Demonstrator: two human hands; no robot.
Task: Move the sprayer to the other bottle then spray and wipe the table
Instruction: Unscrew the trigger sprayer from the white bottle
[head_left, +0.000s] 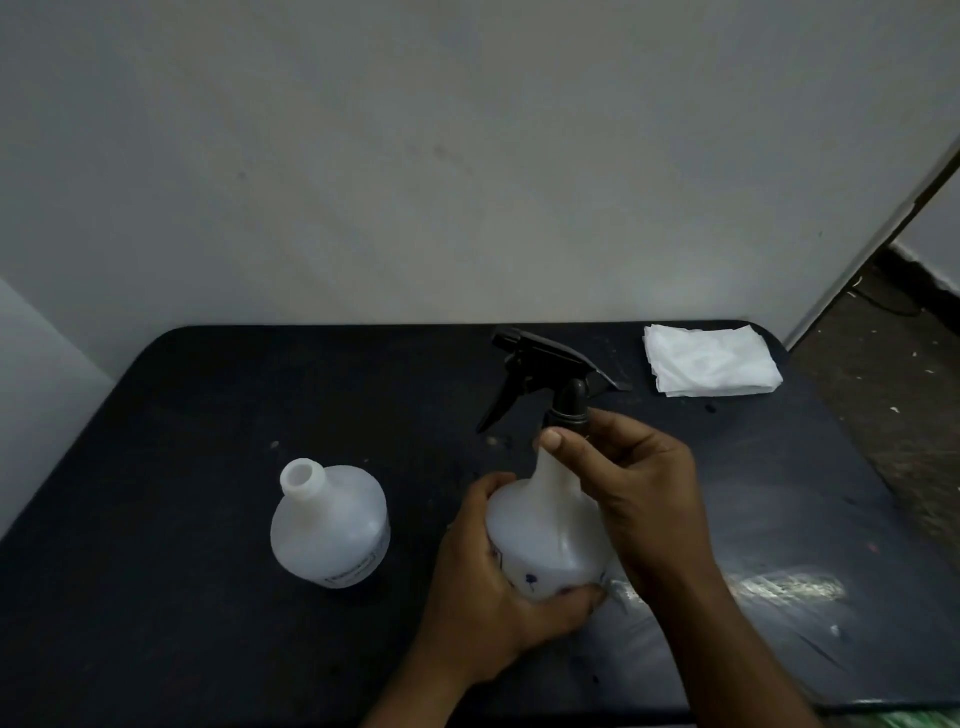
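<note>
A translucent white bottle (545, 525) stands upright near the middle of the dark table (208, 415), topped by a black trigger sprayer (545, 369) whose nozzle points left. My left hand (488, 592) wraps around the bottle's lower body. My right hand (634, 483) pinches the sprayer's black collar at the bottle's neck, thumb in front. A second translucent bottle (330, 525) with an uncovered neck stands to the left, apart from both hands.
A folded white cloth (709, 361) lies at the table's far right corner. A grey wall runs right behind the table. A wet shiny patch (779, 587) shows on the table at the right. Floor lies beyond the right edge.
</note>
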